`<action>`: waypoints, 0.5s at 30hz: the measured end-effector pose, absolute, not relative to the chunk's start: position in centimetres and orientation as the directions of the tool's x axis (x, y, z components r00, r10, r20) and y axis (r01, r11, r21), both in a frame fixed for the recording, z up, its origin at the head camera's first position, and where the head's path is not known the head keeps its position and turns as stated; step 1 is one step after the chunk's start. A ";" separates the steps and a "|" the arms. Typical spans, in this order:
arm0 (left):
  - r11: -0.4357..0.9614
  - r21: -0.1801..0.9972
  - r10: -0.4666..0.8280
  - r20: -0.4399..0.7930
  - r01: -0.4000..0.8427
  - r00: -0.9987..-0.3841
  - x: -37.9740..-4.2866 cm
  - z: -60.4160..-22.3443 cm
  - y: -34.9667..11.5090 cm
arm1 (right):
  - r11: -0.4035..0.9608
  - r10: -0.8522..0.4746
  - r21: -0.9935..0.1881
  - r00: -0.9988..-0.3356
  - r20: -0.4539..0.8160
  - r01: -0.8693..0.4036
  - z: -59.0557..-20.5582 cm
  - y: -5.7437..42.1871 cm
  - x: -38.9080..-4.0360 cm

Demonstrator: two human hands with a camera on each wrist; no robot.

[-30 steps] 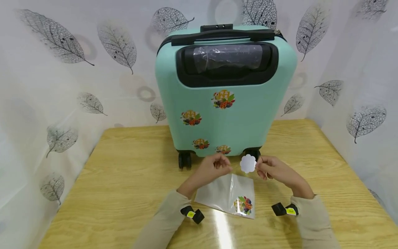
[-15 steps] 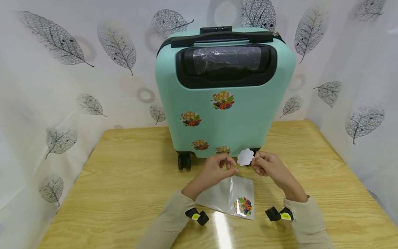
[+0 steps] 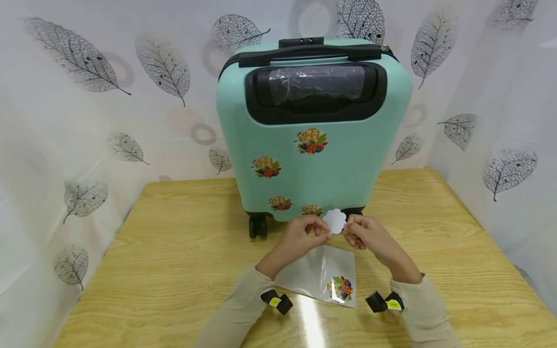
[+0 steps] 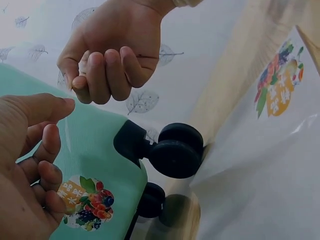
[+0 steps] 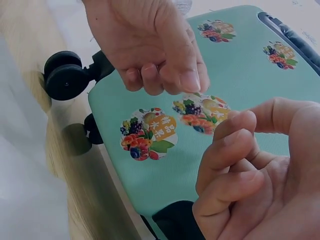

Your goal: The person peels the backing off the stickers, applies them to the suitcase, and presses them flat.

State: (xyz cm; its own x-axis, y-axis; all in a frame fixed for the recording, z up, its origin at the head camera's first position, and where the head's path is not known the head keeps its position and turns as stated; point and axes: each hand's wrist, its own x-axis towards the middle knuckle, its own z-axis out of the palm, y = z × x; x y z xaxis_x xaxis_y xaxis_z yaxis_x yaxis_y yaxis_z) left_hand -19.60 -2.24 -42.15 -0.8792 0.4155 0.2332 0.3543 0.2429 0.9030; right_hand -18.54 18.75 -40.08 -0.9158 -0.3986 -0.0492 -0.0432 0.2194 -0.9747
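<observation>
Between the two hands is a white scalloped sticker [image 3: 335, 221], its blank side toward the head camera. My right hand [image 3: 365, 237] pinches its right edge with thumb and finger. At its lower left edge, my left hand [image 3: 300, 239] pinches with thumb and index fingertips. In the right wrist view the sticker [image 5: 200, 115] shows a colourful fruit print, partly behind fingers; I cannot make it out in the left wrist view. Behind the hands a mint-green suitcase [image 3: 348, 159] stands upright and bears several fruit stickers [image 3: 311, 141] on its face.
A clear-and-white sheet [image 3: 304, 270] with one fruit sticker [image 3: 340, 289] lies on the wooden table [image 3: 187, 251] below the hands. Black caster wheels [image 3: 258, 225] support the suitcase. A leaf-patterned curtain [image 3: 174, 125] surrounds the table at the back and sides.
My right hand has carried the sticker leftward to the left hand's fingertips. The left hand has shifted slightly right, and its thumb and index have drawn together at the sticker's edge.
</observation>
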 end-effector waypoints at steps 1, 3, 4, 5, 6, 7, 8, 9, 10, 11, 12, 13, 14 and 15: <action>0.245 0.901 0.414 0.237 0.358 -0.879 -19.6 -42.2 -2.3 | 0.215 -0.401 -0.976 -0.915 -0.048 -0.043 -40.1 18.7 -18.5; 0.255 0.895 0.413 0.241 0.366 -0.878 -19.7 -42.3 -2.3 | 0.209 -0.404 -0.977 -0.913 -0.049 -0.040 -40.1 18.6 -18.5; 0.258 0.893 0.414 0.243 0.369 -0.877 -19.7 -42.4 -2.4 | 0.208 -0.405 -0.977 -0.913 -0.049 -0.040 -40.1 18.6 -18.5; 0.263 0.890 0.414 0.244 0.371 -0.877 -19.8 -42.4 -2.4 | 0.207 -0.406 -0.978 -0.913 -0.049 -0.039 -40.1 18.6 -18.5; 0.269 0.886 0.415 0.246 0.377 -0.876 -19.8 -42.4 -2.4 | 0.206 -0.406 -0.978 -0.912 -0.051 -0.037 -40.1 18.6 -18.5; 0.277 0.880 0.416 0.251 0.385 -0.874 -19.8 -42.4 -2.4 | 0.204 -0.407 -0.978 -0.912 -0.051 -0.037 -40.2 18.6 -18.5; 0.286 0.874 0.417 0.256 0.393 -0.872 -19.8 -42.4 -2.4 | 0.203 -0.411 -0.978 -0.910 -0.050 -0.038 -40.2 18.6 -18.5; 0.295 0.868 0.418 0.260 0.401 -0.871 -19.8 -42.4 -2.4 | 0.200 -0.413 -0.979 -0.909 -0.048 -0.040 -40.2 18.6 -18.5; 0.302 0.861 0.419 0.266 0.410 -0.868 -19.8 -42.4 -2.4 | 0.197 -0.417 -0.979 -0.908 -0.043 -0.044 -40.3 18.6 -18.6; 0.306 0.857 0.420 0.269 0.415 -0.867 -19.9 -42.3 -2.5 | 0.195 -0.420 -0.980 -0.907 -0.039 -0.048 -40.3 18.6 -18.6; 0.309 0.855 0.420 0.271 0.417 -0.866 -19.9 -42.3 -2.5 | 0.194 -0.422 -0.980 -0.906 -0.036 -0.051 -40.3 18.6 -18.6; 0.308 0.856 0.417 0.271 0.415 -0.867 -19.9 -42.2 -2.6 | 0.193 -0.423 -0.980 -0.906 -0.034 -0.054 -40.3 18.6 -18.7; 0.305 0.860 0.415 0.267 0.409 -0.870 -19.9 -42.2 -2.6 | 0.194 -0.423 -0.979 -0.906 -0.033 -0.055 -40.3 18.6 -18.7; 0.302 0.866 0.411 0.260 0.400 -0.874 -19.9 -42.1 -2.7 | 0.195 -0.421 -0.979 -0.906 -0.033 -0.055 -40.3 18.6 -18.7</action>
State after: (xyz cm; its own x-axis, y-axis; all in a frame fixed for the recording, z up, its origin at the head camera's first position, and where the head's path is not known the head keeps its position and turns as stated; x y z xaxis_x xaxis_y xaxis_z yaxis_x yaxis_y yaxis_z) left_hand -19.90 -2.67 -42.07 -0.8736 0.4113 0.2600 0.3996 0.3016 0.8656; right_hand -18.69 18.57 -40.34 -0.9064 -0.4211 -0.0329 -0.0551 0.1951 -0.9792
